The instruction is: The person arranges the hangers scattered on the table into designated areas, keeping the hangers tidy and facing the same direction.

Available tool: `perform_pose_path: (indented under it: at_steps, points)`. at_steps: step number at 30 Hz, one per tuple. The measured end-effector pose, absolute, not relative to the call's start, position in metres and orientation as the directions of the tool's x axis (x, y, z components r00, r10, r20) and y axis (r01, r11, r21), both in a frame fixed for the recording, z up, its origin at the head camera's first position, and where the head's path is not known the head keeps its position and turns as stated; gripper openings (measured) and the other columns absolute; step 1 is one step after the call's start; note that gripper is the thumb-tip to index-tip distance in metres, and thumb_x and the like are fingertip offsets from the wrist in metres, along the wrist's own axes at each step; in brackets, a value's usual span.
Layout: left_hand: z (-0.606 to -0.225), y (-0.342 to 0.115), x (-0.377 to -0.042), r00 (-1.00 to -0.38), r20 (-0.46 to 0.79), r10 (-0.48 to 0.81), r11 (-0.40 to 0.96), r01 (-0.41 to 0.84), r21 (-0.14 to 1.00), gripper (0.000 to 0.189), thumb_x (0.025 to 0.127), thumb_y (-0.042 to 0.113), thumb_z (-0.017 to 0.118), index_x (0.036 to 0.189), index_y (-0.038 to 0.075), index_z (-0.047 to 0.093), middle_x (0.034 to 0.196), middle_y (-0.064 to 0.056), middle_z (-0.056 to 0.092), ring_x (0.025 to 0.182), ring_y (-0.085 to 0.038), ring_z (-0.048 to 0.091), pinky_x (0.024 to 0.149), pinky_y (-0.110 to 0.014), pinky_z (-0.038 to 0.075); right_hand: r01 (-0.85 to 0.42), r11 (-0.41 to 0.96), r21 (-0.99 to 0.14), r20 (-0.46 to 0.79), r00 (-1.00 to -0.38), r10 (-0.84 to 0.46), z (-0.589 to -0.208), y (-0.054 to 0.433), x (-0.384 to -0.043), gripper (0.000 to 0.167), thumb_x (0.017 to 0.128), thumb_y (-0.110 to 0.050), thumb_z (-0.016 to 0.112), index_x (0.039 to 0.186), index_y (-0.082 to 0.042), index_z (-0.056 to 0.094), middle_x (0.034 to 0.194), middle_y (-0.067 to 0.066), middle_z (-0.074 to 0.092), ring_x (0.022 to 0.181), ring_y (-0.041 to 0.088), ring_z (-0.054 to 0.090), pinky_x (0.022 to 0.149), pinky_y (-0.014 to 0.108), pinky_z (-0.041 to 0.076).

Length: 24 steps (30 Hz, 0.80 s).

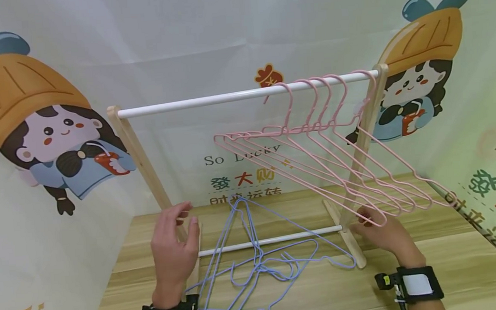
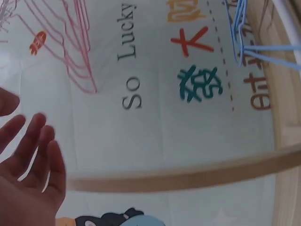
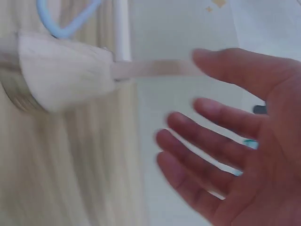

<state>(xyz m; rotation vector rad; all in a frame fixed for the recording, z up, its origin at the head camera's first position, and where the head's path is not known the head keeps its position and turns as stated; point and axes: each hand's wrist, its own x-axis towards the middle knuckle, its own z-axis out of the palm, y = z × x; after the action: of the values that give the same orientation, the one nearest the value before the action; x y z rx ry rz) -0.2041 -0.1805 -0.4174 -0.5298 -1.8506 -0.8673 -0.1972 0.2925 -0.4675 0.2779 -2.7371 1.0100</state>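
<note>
Several pink hangers [image 1: 290, 106] hang from the right half of the white top rod [image 1: 206, 100] of a small wooden rack. Blue hangers [image 1: 259, 267] lie in a tangled pile over the lower rod [image 1: 297, 237] and the tabletop. My left hand [image 1: 174, 247], empty, is raised beside the left post [image 1: 139, 157], fingers relaxed; the left wrist view shows the same loose fingers [image 2: 41, 141]. Below the pink hangers, my right hand [image 1: 385, 234] is near the foot of the right post [image 1: 360, 150]. Its fingers [image 3: 207, 141] are spread and hold nothing in the right wrist view.
The rack's right foot [image 1: 353, 248] rests on the wood-grain table [image 1: 432, 248]. Behind and at the sides hangs a pale printed backdrop [image 1: 189, 35] with cartoon figures and lettering. The pink hangers' lower corners jut forward over my right hand.
</note>
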Motion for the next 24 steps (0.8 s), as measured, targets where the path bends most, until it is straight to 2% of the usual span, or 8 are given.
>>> perform_pose_path:
  at_steps: [5,7,9,12,16,19,20,24]
  points:
    - [-0.428,-0.158,-0.208,-0.511,0.838,0.19,0.647,0.708,0.285,0.029,0.095,0.003,0.076,0.123,-0.001,0.073,0.115,-0.013,0.076,0.105,-0.033,0.07,0.087,-0.047,0.057,-0.262,0.593,-0.761,0.297,-0.954,-0.041,-0.482,0.282,-0.213,0.056,0.098,-0.012,0.082,0.144,0.01,0.058,0.137,0.033,0.066,0.124,0.051,0.066,0.093,0.04,0.058]
    - [-0.434,-0.148,-0.208,-0.533,0.801,0.271,0.64,0.722,0.264,0.029,0.094,0.002,0.078,0.122,-0.001,0.073,0.114,-0.013,0.076,0.108,-0.035,0.07,0.091,-0.052,0.058,-0.279,0.514,-0.811,0.303,-0.952,-0.038,-0.486,0.276,-0.22,0.061,0.098,-0.009,0.082,0.149,0.011,0.054,0.143,0.035,0.062,0.124,0.051,0.064,0.093,0.034,0.058]
    - [-0.439,-0.138,-0.207,-0.564,0.753,0.339,0.632,0.73,0.262,0.029,0.093,0.002,0.079,0.121,0.001,0.074,0.116,-0.013,0.076,0.112,-0.036,0.07,0.095,-0.054,0.057,-0.259,0.472,-0.842,0.287,-0.958,-0.012,-0.49,0.271,-0.224,0.068,0.1,-0.013,0.082,0.156,0.007,0.049,0.151,0.032,0.059,0.124,0.046,0.064,0.091,0.029,0.056]
    - [-0.448,-0.124,-0.202,-0.642,0.634,0.432,0.625,0.72,0.303,0.028,0.095,0.003,0.081,0.122,0.003,0.074,0.12,-0.012,0.076,0.115,-0.035,0.069,0.098,-0.053,0.058,-0.217,0.42,-0.882,0.241,-0.971,0.005,-0.494,0.265,-0.228,0.072,0.102,-0.018,0.08,0.161,0.002,0.044,0.153,0.029,0.059,0.126,0.043,0.061,0.093,0.032,0.052]
    - [-0.458,-0.106,-0.197,-0.728,0.421,0.542,0.635,0.682,0.362,0.026,0.099,0.006,0.08,0.125,0.004,0.075,0.125,-0.012,0.077,0.121,-0.035,0.069,0.104,-0.052,0.055,-0.2,0.329,-0.923,0.208,-0.978,-0.012,-0.497,0.261,-0.233,0.073,0.105,-0.018,0.076,0.165,0.001,0.039,0.156,0.031,0.055,0.145,0.046,0.052,0.104,0.028,0.046]
    - [-0.465,-0.096,-0.193,-0.741,0.31,0.595,0.653,0.671,0.351,0.026,0.101,0.008,0.079,0.127,0.005,0.075,0.129,-0.012,0.076,0.124,-0.033,0.069,0.107,-0.049,0.054,-0.215,0.245,-0.945,0.214,-0.976,-0.03,-0.5,0.258,-0.237,0.069,0.109,-0.016,0.071,0.166,0.003,0.038,0.157,0.032,0.055,0.145,0.039,0.054,0.105,0.02,0.045]
    - [-0.467,-0.093,-0.192,-0.742,0.289,0.605,0.658,0.67,0.344,0.027,0.101,0.009,0.08,0.128,0.006,0.075,0.13,-0.012,0.076,0.124,-0.032,0.069,0.107,-0.048,0.054,-0.215,0.222,-0.951,0.214,-0.976,-0.033,-0.5,0.257,-0.239,0.067,0.11,-0.017,0.069,0.166,0.002,0.038,0.157,0.03,0.055,0.144,0.03,0.056,0.105,0.018,0.044]
    - [-0.48,-0.086,-0.192,-0.724,0.273,0.633,0.661,0.69,0.295,0.027,0.099,0.01,0.082,0.125,0.008,0.077,0.128,-0.007,0.077,0.122,-0.028,0.07,0.106,-0.042,0.055,-0.197,0.156,-0.968,0.193,-0.98,-0.038,-0.501,0.255,-0.242,0.063,0.116,-0.024,0.059,0.17,-0.001,0.034,0.158,0.024,0.057,0.141,0.017,0.055,0.111,0.019,0.041]
